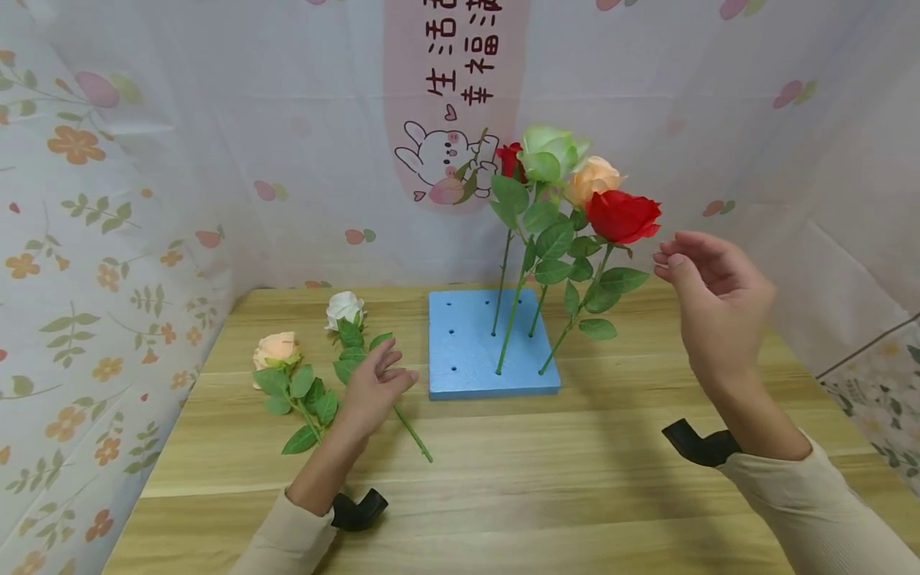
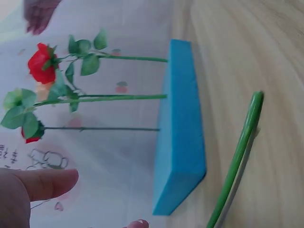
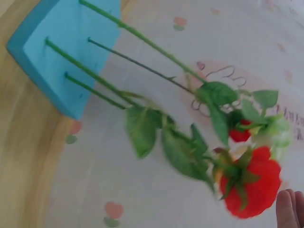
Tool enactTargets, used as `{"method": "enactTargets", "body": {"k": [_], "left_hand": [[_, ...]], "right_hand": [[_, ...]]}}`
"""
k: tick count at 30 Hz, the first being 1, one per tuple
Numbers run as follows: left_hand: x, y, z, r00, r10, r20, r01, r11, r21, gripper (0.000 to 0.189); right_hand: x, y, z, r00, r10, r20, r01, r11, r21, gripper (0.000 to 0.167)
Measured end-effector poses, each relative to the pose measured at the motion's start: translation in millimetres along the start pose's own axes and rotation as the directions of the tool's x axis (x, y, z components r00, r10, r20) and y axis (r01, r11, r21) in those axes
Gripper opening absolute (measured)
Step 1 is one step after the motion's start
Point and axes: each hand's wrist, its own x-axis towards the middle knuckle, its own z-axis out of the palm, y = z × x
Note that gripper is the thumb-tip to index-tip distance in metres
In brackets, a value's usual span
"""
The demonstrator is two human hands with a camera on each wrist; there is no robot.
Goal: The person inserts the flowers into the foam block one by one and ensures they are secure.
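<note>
A blue foam block (image 1: 467, 347) with several holes holds upright stems: a pale green rose (image 1: 548, 152), a peach rose (image 1: 595, 180), a red rose behind them and a larger red rose (image 1: 624, 216) leaning right. My right hand (image 1: 722, 295) is raised just right of the larger red rose, fingers loosely bent and holding nothing. My left hand (image 1: 375, 391) hovers over the stem of a white rose (image 1: 346, 310) lying on the table, covering part of it. Its fingers are relaxed and grip nothing; in the left wrist view the thumb (image 2: 52, 184) stands apart beside the green stem (image 2: 237, 159).
On the wooden table (image 1: 503, 479), left of the white rose, lies another peach rose (image 1: 276, 351) with leaves. Printed cloth (image 1: 309, 160) hangs behind the table and along its sides. Each wrist wears a black mount (image 1: 359, 511).
</note>
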Motion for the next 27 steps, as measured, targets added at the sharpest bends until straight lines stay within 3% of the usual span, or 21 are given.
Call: {"method": "enactTargets", "body": {"k": [4, 11, 14, 17, 21, 23, 27], "left_hand": [[-7.6, 5.2, -13.6, 1.000, -0.022, 0.001, 0.022, 1.000, -0.017, 0.069], [-16.2, 9.8, -32.5, 0.996, -0.075, -0.052, 0.072, 0.996, -0.054, 0.067], [-18.0, 9.6, -37.7, 0.990, -0.113, -0.086, 0.106, 0.991, -0.081, 0.070], [-19.2, 8.4, -41.6, 0.983, -0.152, -0.101, 0.141, 0.984, -0.110, 0.074], [-20.5, 5.9, -46.0, 0.978, -0.197, -0.074, 0.183, 0.970, -0.159, 0.077], [-20.8, 5.0, -47.8, 0.974, -0.222, -0.040, 0.210, 0.957, -0.197, 0.078], [-20.8, 4.3, -50.0, 0.955, -0.289, 0.067, 0.295, 0.902, -0.316, 0.071]], "right_hand": [[-7.3, 7, -13, 0.993, 0.102, -0.067, -0.101, 0.995, 0.017, 0.017], [-24.1, 23, -34, 0.957, 0.252, -0.146, -0.257, 0.966, -0.018, 0.017], [-27.9, 28, -39, 0.935, 0.324, -0.142, -0.334, 0.941, -0.055, 0.019], [-31.8, 36, -44, 0.905, 0.415, -0.090, -0.424, 0.899, -0.115, 0.021], [-36.9, 49, -50, 0.848, 0.529, -0.001, -0.517, 0.828, -0.218, 0.028], [-39.1, 55, -53, 0.810, 0.584, 0.046, -0.543, 0.777, -0.318, 0.037], [-43.9, 67, -54, 0.699, 0.700, 0.148, -0.536, 0.649, -0.540, 0.060]]}}
